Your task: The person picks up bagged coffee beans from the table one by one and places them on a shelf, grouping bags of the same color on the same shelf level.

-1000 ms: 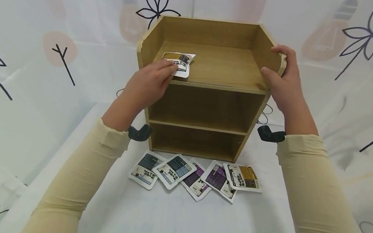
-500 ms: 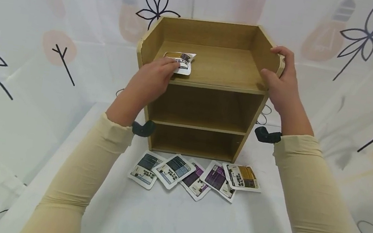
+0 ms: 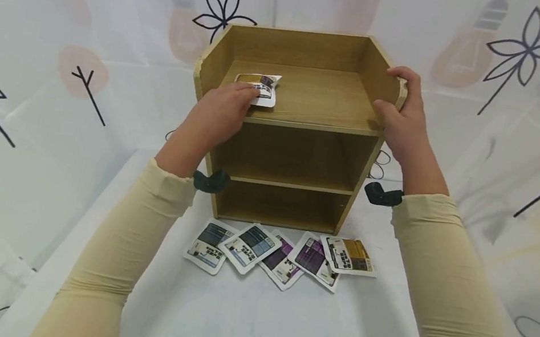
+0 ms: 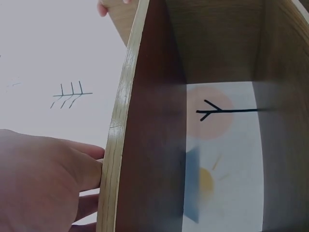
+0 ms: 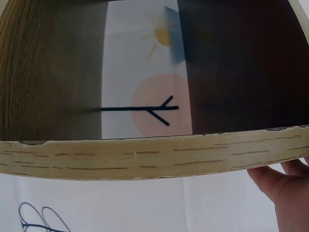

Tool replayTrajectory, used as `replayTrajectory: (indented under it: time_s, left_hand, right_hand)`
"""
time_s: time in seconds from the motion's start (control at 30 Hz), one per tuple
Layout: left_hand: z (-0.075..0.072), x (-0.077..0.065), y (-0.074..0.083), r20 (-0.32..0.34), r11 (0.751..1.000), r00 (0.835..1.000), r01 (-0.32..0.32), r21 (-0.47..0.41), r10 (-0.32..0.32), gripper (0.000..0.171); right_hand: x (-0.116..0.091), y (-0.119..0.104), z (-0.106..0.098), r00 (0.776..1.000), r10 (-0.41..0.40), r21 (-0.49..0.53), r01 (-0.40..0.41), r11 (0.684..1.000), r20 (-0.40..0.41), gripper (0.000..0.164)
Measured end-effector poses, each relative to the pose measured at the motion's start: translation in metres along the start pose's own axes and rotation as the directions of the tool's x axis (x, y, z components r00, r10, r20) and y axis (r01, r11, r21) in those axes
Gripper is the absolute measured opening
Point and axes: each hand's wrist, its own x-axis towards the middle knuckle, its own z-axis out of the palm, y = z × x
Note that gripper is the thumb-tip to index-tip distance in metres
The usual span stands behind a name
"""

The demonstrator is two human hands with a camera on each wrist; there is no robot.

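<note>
A small wooden shelf unit (image 3: 288, 184) stands upright in front of me. On its top deck, near the left side, lies a white and brown flat sachet (image 3: 265, 97). My left hand (image 3: 221, 112) reaches over the front edge with its fingers touching the sachet and covering its left part. In the left wrist view the left hand (image 4: 43, 179) has its fingers stretched to the board edge (image 4: 112, 145); the sachet is out of that view. My right hand (image 3: 407, 116) grips the unit's right side panel, thumb inside and fingers over its edge.
Several flat sachets lie overlapping on the white table before the unit: blue-grey sachets (image 3: 249, 248), purple sachets (image 3: 314, 260) and a brown one (image 3: 350, 256). A patterned white cloth (image 3: 90, 11) hangs behind and around.
The sachet on the top deck has slid slightly backward under my left hand, and its front edge sits farther from the deck's edge. My right hand keeps its grip on the side panel.
</note>
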Motion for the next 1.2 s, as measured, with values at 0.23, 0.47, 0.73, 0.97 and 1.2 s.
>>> replayTrajectory:
  time_s: [0.23, 0.47, 0.73, 0.97, 1.2]
  left_hand:
    - [-0.003, -0.007, 0.005, -0.048, 1.0, 0.999, -0.024, -0.011, 0.024, 0.037]
    - [0.004, -0.016, 0.02, -0.278, 0.98, 0.94, -0.196, 0.038, 0.199, 0.027]
    - [0.02, -0.026, 0.038, -0.479, 0.935, 0.81, -0.344, 0.081, 0.339, 0.021]
    - [0.036, -0.03, 0.05, -0.469, 0.902, 0.782, -0.424, 0.085, 0.411, 0.023]
    - [0.049, -0.032, 0.06, -0.454, 0.889, 0.781, -0.453, 0.063, 0.429, 0.024]
  right_hand:
    - [0.001, 0.0, 0.0, 1.0, 0.008, -0.003, -0.008, 1.0, 0.003, 0.05]
    - [0.001, 0.0, -0.002, 1.0, 0.012, -0.003, -0.012, 1.0, -0.01, 0.051]
    - [0.002, 0.004, -0.001, 1.0, -0.004, 0.017, 0.004, 1.0, -0.013, 0.051]
    - [0.002, 0.004, -0.001, 1.0, 0.005, 0.01, -0.005, 1.0, -0.009, 0.051]
    - [0.002, 0.003, 0.0, 1.0, 0.001, 0.024, -0.001, 1.0, -0.003, 0.051]
